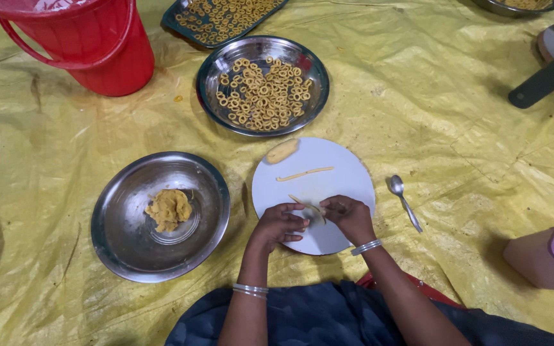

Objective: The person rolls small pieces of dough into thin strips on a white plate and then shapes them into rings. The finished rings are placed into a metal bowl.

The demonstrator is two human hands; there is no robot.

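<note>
Head view of dough shaping on a floor covering. A thin dough strip [307, 206] is pinched between the left hand [281, 225] and the right hand [349, 216] over the near part of a round white board [347, 173]; both hands are curled nearly closed, fingertips meeting on the strip, and how much of it is hidden under the fingers cannot be told. The strip is judged light, soft and easily torn or flattened, and probably slightly tacky, so it is best taken near its ends with fingertips only and with very gentle pressure. A second rolled strip [304, 173] lies free across the middle of the board, and a dough lump [282, 151] rests on the far edge. To the left, a steel plate [123, 250] holds a mound of raw dough [169, 209]. Beyond the board, a second steel plate [213, 102] is filled with small dough rings [264, 93], and a dark tray [174, 22] of more rings lies farther off. A red bucket [91, 45] stands at the far left, and a spoon [404, 202] lies just right of the board. All is set on a wrinkled yellow sheet [450, 115], an uneven, slick-looking surface; the board gives the only flat working area
</note>
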